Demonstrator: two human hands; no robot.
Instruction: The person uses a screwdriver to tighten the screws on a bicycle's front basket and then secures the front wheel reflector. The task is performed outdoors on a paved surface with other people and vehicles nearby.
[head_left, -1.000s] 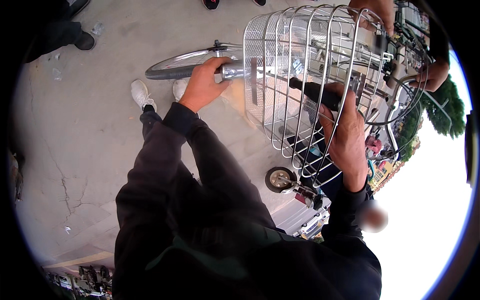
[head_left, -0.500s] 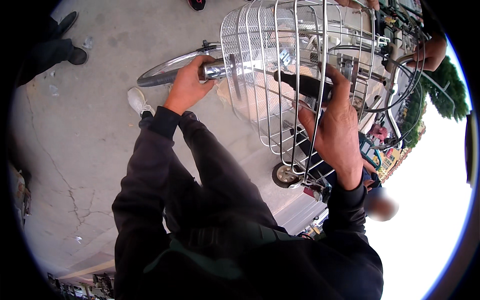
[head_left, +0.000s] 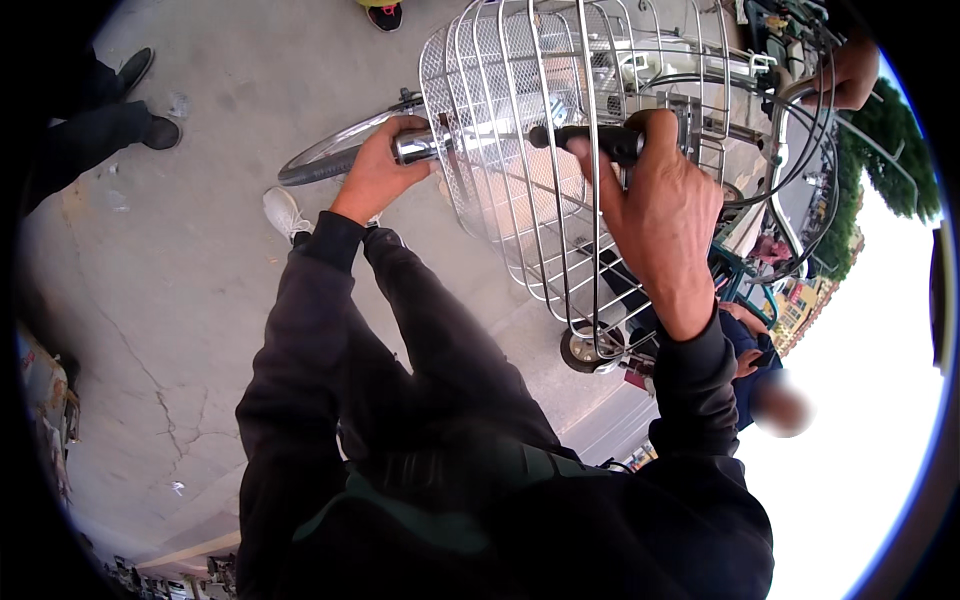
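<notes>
My left hand [head_left: 383,172] is closed around a short chrome cylinder [head_left: 413,147], perhaps a bicycle headlamp, against the outside of a silver wire basket. The basket [head_left: 448,75] has a fine mesh wall and is mounted at the front of a bicycle. My right hand [head_left: 668,215] reaches into it, gripping a black-handled tool [head_left: 570,137] that looks like a screwdriver. The tool's handle points left toward the mesh and the chrome cylinder. Glare and wires obscure its tip, so contact cannot be made out.
The bicycle's front wheel [head_left: 318,164] lies beyond my left hand. Another person's hand [head_left: 850,75] is at the handlebar [head_left: 783,150], among looping cables. A small wheel [head_left: 590,347] sits below the basket. Bystanders' dark shoes [head_left: 160,132] show at left; a person in dark clothes [head_left: 742,385] is at right.
My right hand has shifted up, and the black-handled tool now lies more level. My left hand stays on the chrome cylinder. Another person's hand at the basket's top edge is out of view.
</notes>
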